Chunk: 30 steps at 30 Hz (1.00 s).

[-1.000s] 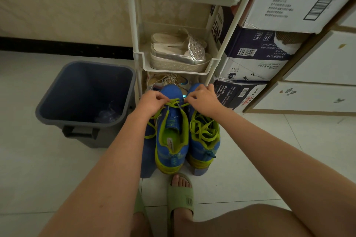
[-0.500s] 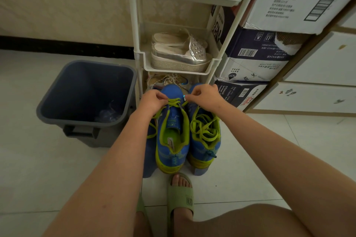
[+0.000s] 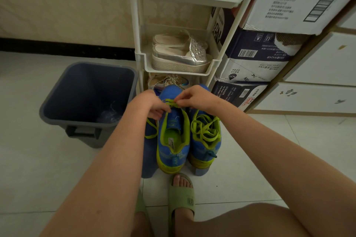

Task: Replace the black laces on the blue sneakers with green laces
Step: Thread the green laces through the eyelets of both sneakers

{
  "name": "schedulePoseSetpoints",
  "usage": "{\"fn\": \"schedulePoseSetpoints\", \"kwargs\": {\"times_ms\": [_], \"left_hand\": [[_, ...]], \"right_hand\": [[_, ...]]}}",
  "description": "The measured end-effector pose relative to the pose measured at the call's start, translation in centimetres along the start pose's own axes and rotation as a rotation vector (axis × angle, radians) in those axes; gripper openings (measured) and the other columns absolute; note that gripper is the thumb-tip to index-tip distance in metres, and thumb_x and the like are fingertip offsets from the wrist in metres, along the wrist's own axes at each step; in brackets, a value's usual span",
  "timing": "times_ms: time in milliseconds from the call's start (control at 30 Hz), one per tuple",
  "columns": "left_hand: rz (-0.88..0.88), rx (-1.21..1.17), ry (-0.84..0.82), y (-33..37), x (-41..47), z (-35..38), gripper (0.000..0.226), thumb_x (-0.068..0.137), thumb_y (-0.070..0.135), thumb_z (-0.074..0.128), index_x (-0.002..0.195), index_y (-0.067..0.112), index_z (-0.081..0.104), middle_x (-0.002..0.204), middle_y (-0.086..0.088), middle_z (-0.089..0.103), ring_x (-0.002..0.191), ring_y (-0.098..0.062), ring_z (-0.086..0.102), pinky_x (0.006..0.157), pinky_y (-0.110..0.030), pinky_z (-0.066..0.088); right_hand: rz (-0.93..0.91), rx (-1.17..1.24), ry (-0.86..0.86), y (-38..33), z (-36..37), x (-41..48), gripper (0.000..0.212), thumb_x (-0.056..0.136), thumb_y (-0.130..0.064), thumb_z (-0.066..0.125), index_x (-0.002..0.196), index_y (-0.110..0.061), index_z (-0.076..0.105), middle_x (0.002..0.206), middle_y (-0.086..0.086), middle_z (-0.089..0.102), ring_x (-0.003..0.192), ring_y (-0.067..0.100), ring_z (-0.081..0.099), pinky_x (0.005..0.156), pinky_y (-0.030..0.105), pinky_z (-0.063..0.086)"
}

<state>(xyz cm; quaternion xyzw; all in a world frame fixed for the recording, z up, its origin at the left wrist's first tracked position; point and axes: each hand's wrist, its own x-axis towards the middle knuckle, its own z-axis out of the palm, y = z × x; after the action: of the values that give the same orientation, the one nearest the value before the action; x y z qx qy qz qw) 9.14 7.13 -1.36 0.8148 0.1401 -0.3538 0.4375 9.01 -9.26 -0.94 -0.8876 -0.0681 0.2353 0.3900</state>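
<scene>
Two blue sneakers with yellow-green trim stand side by side on a low blue stool (image 3: 148,159). The left sneaker (image 3: 173,140) has a green lace (image 3: 170,103) threaded near its toe. My left hand (image 3: 152,106) grips the lace end at the shoe's left eyelets. My right hand (image 3: 194,98) pinches the same lace over the toe. A loose end hangs at the left side. The right sneaker (image 3: 205,140) carries a loosely piled green lace (image 3: 204,131). No black lace is in sight.
A dark grey bin (image 3: 57,113) stands on the left, with something clear at its bottom. A white shoe rack (image 3: 146,63) with silver shoes is right behind the sneakers. Stacked cardboard boxes (image 3: 260,63) and white drawers are on the right. My sandalled foot (image 3: 182,192) is below the stool.
My right hand has moved left over the left sneaker's toe and now pinches the lace closer to my left hand. My left hand has dropped slightly along the shoe's left side.
</scene>
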Motion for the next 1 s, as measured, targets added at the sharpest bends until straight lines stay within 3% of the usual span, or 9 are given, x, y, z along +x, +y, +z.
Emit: {"fn": "schedulePoseSetpoints", "kwargs": {"times_ms": [133,233,333,467,600,733,900,1000], "left_hand": [[0.028,-0.002,0.025,-0.3,-0.1,-0.7,0.029,0.085,0.000,0.064,0.112,-0.009,0.060,0.099,-0.021,0.069,0.068,-0.018,0.065,0.081,-0.029,0.057],[0.043,-0.139,-0.029,-1.0,-0.5,-0.8,0.027,0.088,-0.005,0.058,0.114,-0.011,0.059,0.077,-0.015,0.066,0.051,-0.012,0.065,0.058,-0.019,0.055],[0.055,-0.222,-0.037,-1.5,-0.5,-0.9,0.025,0.087,-0.008,0.057,0.111,-0.014,0.059,0.057,-0.008,0.067,0.044,-0.009,0.064,0.051,-0.016,0.054],[0.064,-0.244,-0.046,-1.6,-0.5,-1.0,0.017,0.088,-0.007,0.057,0.103,-0.012,0.059,0.069,-0.012,0.066,0.045,-0.008,0.064,0.051,-0.015,0.054],[0.055,-0.260,-0.058,-1.7,-0.5,-1.0,0.012,0.088,-0.007,0.057,0.099,-0.011,0.059,0.060,-0.009,0.067,0.044,-0.008,0.064,0.052,-0.016,0.054],[0.049,-0.239,-0.051,-1.7,-0.3,-1.1,0.021,0.087,-0.006,0.058,0.107,-0.013,0.061,0.053,-0.006,0.067,0.046,-0.009,0.065,0.052,-0.016,0.055],[0.039,-0.234,-0.053,-1.5,-0.6,-1.0,0.027,0.088,-0.006,0.057,0.113,-0.013,0.058,0.065,-0.011,0.067,0.046,-0.009,0.065,0.051,-0.016,0.055],[0.024,-0.258,-0.065,-1.3,-0.8,-0.9,0.030,0.088,-0.002,0.059,0.117,-0.012,0.057,0.075,-0.013,0.066,0.051,-0.011,0.066,0.058,-0.019,0.056]], "right_hand": [[-0.054,-0.140,0.021,0.3,1.0,0.4,0.020,0.085,-0.010,0.069,0.103,-0.004,0.073,0.105,0.004,0.071,0.082,0.002,0.059,0.080,0.016,0.047],[-0.079,-0.218,0.075,-0.1,1.6,0.5,0.016,0.085,-0.011,0.068,0.099,-0.005,0.074,0.101,0.005,0.072,0.087,0.006,0.060,0.073,0.013,0.045],[-0.073,-0.262,0.129,0.0,2.5,0.6,0.015,0.088,-0.011,0.064,0.097,-0.005,0.074,0.101,0.007,0.072,0.095,0.016,0.065,0.085,0.026,0.050],[-0.036,-0.315,0.189,0.2,3.3,0.9,0.016,0.088,-0.012,0.061,0.094,-0.010,0.075,0.099,0.007,0.072,0.091,0.022,0.065,0.086,0.041,0.053],[-0.022,-0.321,0.190,0.1,3.7,1.0,0.016,0.090,-0.011,0.060,0.095,-0.011,0.074,0.100,0.006,0.072,0.092,0.021,0.065,0.086,0.042,0.053],[-0.014,-0.282,0.166,0.1,3.7,1.0,0.015,0.089,-0.011,0.060,0.095,-0.010,0.074,0.099,0.006,0.071,0.094,0.022,0.064,0.088,0.044,0.052],[-0.013,-0.331,0.181,-0.1,4.0,0.8,0.016,0.090,-0.014,0.060,0.096,-0.011,0.074,0.099,0.008,0.071,0.093,0.023,0.064,0.086,0.044,0.052],[0.004,-0.336,0.206,-0.2,4.5,1.0,0.017,0.091,-0.016,0.060,0.099,-0.012,0.074,0.102,0.008,0.071,0.095,0.025,0.064,0.086,0.043,0.052]]}}
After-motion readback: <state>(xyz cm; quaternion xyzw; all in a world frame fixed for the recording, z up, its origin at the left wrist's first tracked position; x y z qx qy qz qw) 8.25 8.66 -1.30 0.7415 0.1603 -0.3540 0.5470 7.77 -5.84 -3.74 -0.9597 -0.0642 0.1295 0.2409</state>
